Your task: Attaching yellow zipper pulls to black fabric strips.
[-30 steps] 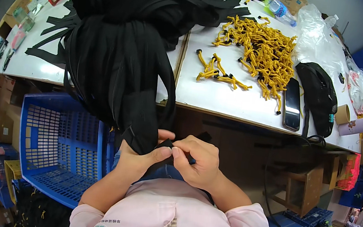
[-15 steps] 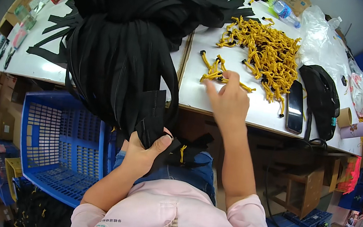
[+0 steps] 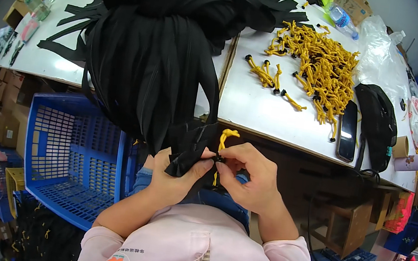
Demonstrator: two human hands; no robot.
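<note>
My left hand (image 3: 172, 183) is closed around the end of a black fabric strip (image 3: 188, 149) over my lap, just off the table's front edge. My right hand (image 3: 254, 182) pinches a yellow cord pull (image 3: 226, 134) with a black end piece. Both hands' fingertips meet at that black piece beside the strip; whether the cord passes through the strip is hidden. The strip hangs from a large heap of long black strips (image 3: 149, 63) draped over the edge. A few loose cord pulls (image 3: 263, 74) lie on the white table (image 3: 255, 107), left of a big pile of them (image 3: 318, 55).
Right of the cord pile lie a phone (image 3: 347, 134), a black pouch (image 3: 378, 122) and a patterned cup (image 3: 415, 162). Behind them are a water bottle (image 3: 343, 21) and clear plastic bags (image 3: 384, 59). A blue plastic crate (image 3: 73, 165) stands below the table at my left.
My right hand has come back from the loose cord pulls on the table to my left hand, bringing one yellow cord pull. My left hand still holds the strip, now slightly further right.
</note>
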